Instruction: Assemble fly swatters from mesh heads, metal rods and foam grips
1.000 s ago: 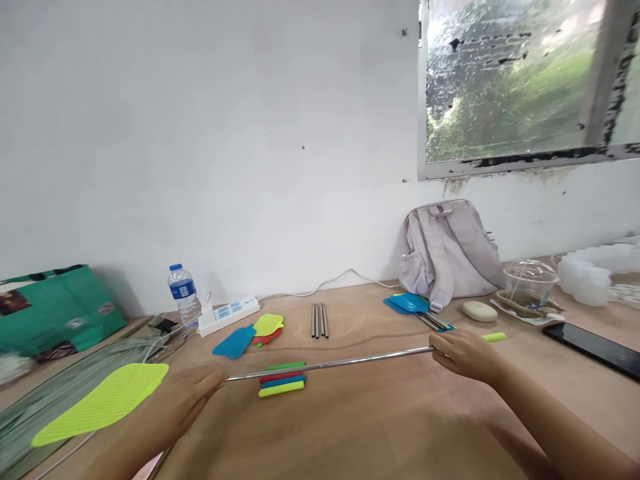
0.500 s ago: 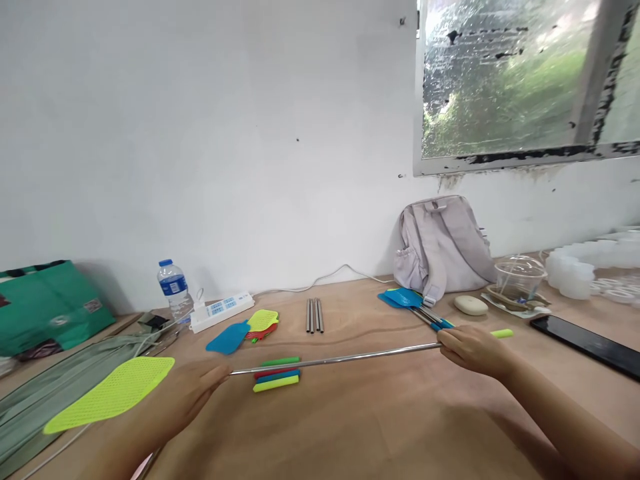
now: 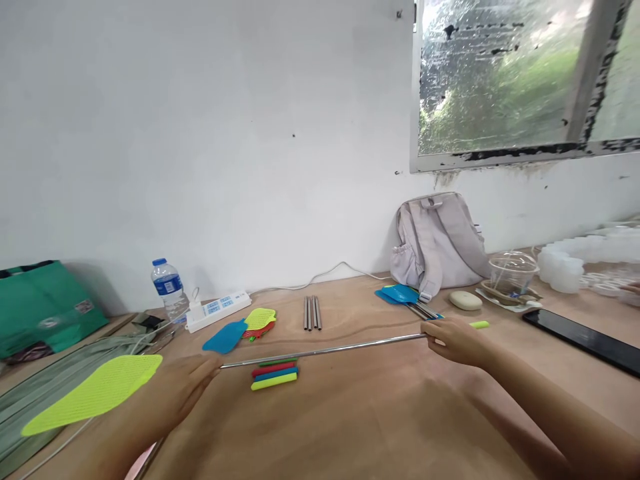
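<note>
A long fly swatter (image 3: 345, 347) with a thin metal telescopic rod stretches level between my hands. My left hand (image 3: 187, 383) is closed round its left end, beside the yellow mesh head. My right hand (image 3: 450, 341) grips the other end, where the yellow handle tip sticks out past the fingers. Under the rod lie green, red, blue and yellow handle sleeves (image 3: 274, 381) in a row. Behind it, several bare metal tubes (image 3: 313, 313) lie side by side. Loose swatter heads, blue (image 3: 226, 338) and yellow (image 3: 261, 319) over red, are piled to the left.
Blue-headed swatters (image 3: 399, 294) lie before a grey backpack (image 3: 440, 247). To the right are a beige oval case (image 3: 465, 301), a clear plastic dome (image 3: 514, 270), a black phone (image 3: 585, 338) and white containers (image 3: 560, 270). A power strip (image 3: 219, 311) and water bottle (image 3: 170, 287) stand left.
Both hands and the fly swatter have shifted slightly left, the right hand more so. The view has also moved a little. At the far right edge, part of another person's hand now shows.
</note>
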A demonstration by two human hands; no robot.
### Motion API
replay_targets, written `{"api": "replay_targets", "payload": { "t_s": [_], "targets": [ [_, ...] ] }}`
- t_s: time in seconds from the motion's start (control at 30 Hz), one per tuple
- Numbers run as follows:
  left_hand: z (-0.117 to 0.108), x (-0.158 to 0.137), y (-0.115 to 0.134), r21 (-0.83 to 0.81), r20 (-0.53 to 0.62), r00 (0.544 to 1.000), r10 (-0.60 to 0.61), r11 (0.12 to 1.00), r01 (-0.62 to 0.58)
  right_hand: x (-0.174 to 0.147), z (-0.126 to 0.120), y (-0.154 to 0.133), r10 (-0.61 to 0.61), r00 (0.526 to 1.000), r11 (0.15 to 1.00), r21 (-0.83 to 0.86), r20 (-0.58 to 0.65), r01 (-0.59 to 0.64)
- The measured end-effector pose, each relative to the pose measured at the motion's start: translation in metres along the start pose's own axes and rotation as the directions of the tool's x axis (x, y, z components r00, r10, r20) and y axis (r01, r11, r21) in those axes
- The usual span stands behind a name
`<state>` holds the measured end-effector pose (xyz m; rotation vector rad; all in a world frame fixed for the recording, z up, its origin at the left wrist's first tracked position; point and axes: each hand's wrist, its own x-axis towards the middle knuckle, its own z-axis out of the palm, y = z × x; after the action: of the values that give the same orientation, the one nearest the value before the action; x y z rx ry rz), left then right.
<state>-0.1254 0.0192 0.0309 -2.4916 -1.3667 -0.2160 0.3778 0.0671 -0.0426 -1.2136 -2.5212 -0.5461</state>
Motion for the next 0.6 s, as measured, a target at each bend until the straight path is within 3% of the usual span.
{"api": "replay_targets", "payload": {
  "t_s": [0.1, 0.23, 0.33, 0.5, 0.6],
  "targets": [
    [0.005, -0.008, -0.006, 0.044, -0.099, 0.993, -0.058, 0.997, 0.063, 0.009, -0.004, -0.007, 0.135, 0.991, 0.991, -0.010, 0.024, -0.135],
    [0.021, -0.023, -0.015, 0.080, -0.147, 0.985, -0.094, 0.991, 0.106, 0.011, -0.003, -0.008, 0.301, 0.953, 0.942, -0.161, 0.016, -0.295],
    [0.036, -0.031, -0.022, 0.082, -0.161, 0.981, -0.111, 0.989, 0.125, 0.007, 0.003, 0.001, 0.282, 0.959, 0.937, -0.218, 0.005, -0.274],
    [0.057, -0.036, -0.033, 0.022, -0.040, 0.998, -0.049, 0.998, 0.050, -0.001, 0.014, 0.018, 0.174, 0.984, 0.952, -0.260, 0.024, -0.162],
    [0.059, -0.033, -0.031, -0.013, -0.027, 0.998, -0.051, 0.999, 0.050, -0.005, 0.016, 0.022, 0.161, 0.985, 0.959, -0.243, 0.056, -0.143]
  ]
}}
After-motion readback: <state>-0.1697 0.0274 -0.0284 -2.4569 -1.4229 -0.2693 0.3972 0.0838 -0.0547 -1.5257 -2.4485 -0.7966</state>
